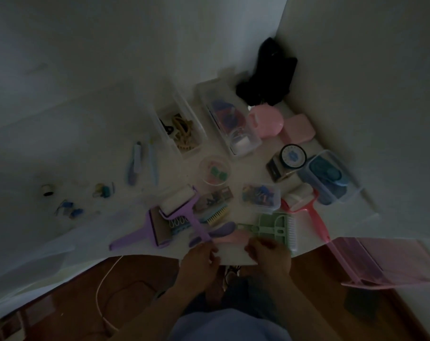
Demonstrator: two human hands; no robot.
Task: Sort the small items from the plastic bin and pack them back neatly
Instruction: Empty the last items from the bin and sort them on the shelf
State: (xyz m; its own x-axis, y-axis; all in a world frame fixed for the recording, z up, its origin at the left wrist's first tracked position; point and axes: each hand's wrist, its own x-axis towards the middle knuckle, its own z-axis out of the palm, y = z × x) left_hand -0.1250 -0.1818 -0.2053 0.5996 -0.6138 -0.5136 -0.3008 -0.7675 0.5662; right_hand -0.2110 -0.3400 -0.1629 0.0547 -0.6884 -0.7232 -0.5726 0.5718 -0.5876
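Both hands meet at the desk's near edge: left hand [201, 254] and right hand [268, 252] each pinch an end of a white box [232, 254]. Just beyond lie a purple roller [182, 205] and green dustpan [273, 223]. Clear bins [177, 124] sit toward the far corner; a pink bin [386, 259] overhangs the right edge.

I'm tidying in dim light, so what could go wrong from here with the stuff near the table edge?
Both hands, left hand and right hand, work at the table edge, so the purple lint roller beside them could get knocked to the floor. The pink bin lid overhangs the edge and may tip. The small blue clips are easily missed in this dim light.
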